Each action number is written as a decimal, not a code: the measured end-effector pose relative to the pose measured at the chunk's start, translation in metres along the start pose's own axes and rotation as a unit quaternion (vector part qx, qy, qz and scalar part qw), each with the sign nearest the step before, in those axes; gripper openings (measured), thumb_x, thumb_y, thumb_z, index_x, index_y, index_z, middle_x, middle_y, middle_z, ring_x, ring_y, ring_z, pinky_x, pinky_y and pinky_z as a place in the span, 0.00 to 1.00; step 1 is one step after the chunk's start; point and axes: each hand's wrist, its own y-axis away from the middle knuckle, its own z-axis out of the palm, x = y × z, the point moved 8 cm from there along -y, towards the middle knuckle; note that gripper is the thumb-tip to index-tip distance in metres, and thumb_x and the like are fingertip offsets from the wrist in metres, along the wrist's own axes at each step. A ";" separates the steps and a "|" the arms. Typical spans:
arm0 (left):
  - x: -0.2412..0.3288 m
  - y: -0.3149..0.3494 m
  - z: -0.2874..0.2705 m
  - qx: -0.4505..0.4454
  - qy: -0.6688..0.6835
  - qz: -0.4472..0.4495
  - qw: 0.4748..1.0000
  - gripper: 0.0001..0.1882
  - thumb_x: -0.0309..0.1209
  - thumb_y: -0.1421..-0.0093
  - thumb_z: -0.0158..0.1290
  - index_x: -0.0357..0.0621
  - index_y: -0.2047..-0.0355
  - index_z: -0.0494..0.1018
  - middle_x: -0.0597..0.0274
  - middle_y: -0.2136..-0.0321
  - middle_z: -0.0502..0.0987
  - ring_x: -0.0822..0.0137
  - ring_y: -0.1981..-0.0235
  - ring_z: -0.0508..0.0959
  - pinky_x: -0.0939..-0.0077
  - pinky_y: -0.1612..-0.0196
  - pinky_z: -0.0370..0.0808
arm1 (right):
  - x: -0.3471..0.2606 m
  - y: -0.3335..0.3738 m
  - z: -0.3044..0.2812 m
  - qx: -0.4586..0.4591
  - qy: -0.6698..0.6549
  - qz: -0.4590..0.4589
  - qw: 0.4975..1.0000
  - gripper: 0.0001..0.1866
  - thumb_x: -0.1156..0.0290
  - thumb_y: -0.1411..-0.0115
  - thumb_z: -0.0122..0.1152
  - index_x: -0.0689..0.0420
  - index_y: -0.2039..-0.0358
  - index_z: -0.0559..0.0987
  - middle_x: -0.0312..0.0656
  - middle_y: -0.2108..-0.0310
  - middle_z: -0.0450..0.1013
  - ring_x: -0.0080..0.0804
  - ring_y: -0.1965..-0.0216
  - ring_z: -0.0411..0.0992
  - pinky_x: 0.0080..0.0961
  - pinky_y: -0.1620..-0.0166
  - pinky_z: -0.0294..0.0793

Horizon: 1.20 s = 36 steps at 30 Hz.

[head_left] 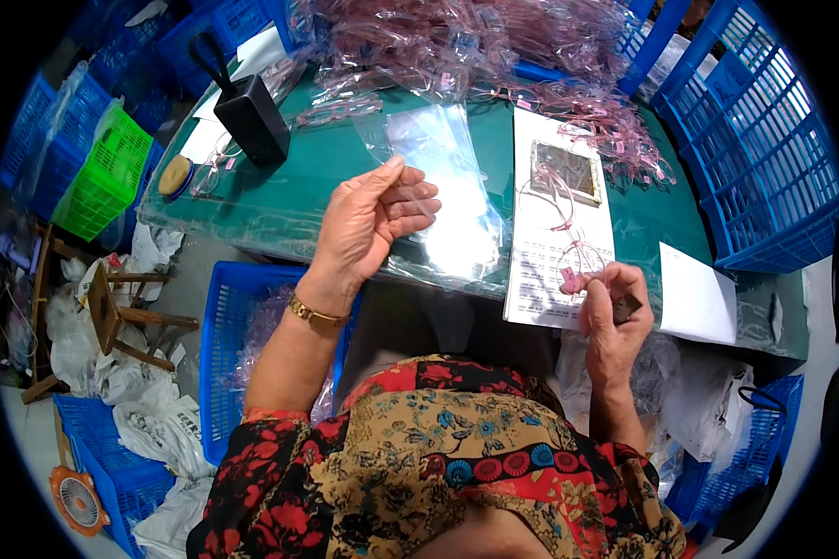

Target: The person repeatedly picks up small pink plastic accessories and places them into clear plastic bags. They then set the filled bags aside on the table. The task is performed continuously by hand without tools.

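My left hand (375,216) is raised over the near edge of the green table, fingers curled and thumb against the index finger. It appears to pinch the edge of a clear plastic bag (447,200) from a shiny layer of such bags. In my right hand (615,317), thumb and fingers close on a thin pink-framed item with a small pink tag (570,279), which looks like eyeglasses. A small dark brown piece (627,308) shows between those fingers. Beneath lies a printed paper sheet (541,289), bearing a shallow rectangular dark pad (566,171).
Pink bagged items (457,47) heap up along the back. A black power bank (254,119) with a strap and a round tin (174,175) stand left. Blue baskets rise at right (755,158) and below the table (228,345). A wooden stool (112,307) is left.
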 end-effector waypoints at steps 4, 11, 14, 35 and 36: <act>-0.009 0.003 0.005 0.002 0.021 -0.006 1.000 0.18 0.40 0.35 0.49 0.34 0.63 0.75 0.47 0.67 0.80 0.61 0.68 0.83 0.72 0.67 0.83 | -0.007 0.011 0.006 0.007 0.070 -0.095 0.993 0.07 0.83 0.40 0.56 0.64 0.62 0.69 0.43 0.69 0.76 0.17 0.69 0.72 0.13 0.65 0.71; -0.013 0.005 0.018 -0.005 0.027 0.016 0.999 0.19 0.40 0.33 0.46 0.31 0.60 0.74 0.45 0.64 0.79 0.60 0.64 0.82 0.74 0.65 0.83 | -0.014 0.019 0.023 -0.035 0.158 -0.166 0.973 0.10 0.83 0.42 0.59 0.64 0.61 0.70 0.43 0.70 0.77 0.18 0.70 0.73 0.14 0.67 0.72; -0.015 0.006 0.029 -0.046 -0.023 0.023 0.998 0.20 0.40 0.32 0.44 0.31 0.58 0.73 0.45 0.63 0.79 0.60 0.63 0.82 0.76 0.65 0.82 | -0.014 0.015 0.031 -0.050 0.175 -0.182 0.966 0.09 0.83 0.43 0.59 0.64 0.62 0.71 0.42 0.72 0.77 0.17 0.72 0.73 0.13 0.70 0.71; -0.037 0.020 0.088 -0.130 0.026 -0.036 0.991 0.21 0.35 0.37 0.53 0.32 0.49 0.66 0.46 0.58 0.77 0.55 0.56 0.80 0.68 0.56 0.79 | 0.010 0.020 0.047 -0.037 -0.046 0.036 0.998 0.22 0.84 0.40 0.55 0.61 0.49 0.59 0.46 0.67 0.77 0.16 0.81 0.67 0.11 0.80 0.63; -0.038 0.021 0.089 -0.135 0.032 -0.045 0.989 0.21 0.35 0.37 0.53 0.32 0.49 0.66 0.46 0.59 0.77 0.55 0.56 0.80 0.68 0.56 0.79 | 0.005 0.023 0.046 -0.064 -0.018 0.006 0.998 0.27 0.87 0.43 0.56 0.60 0.46 0.57 0.47 0.67 0.77 0.17 0.81 0.68 0.11 0.79 0.64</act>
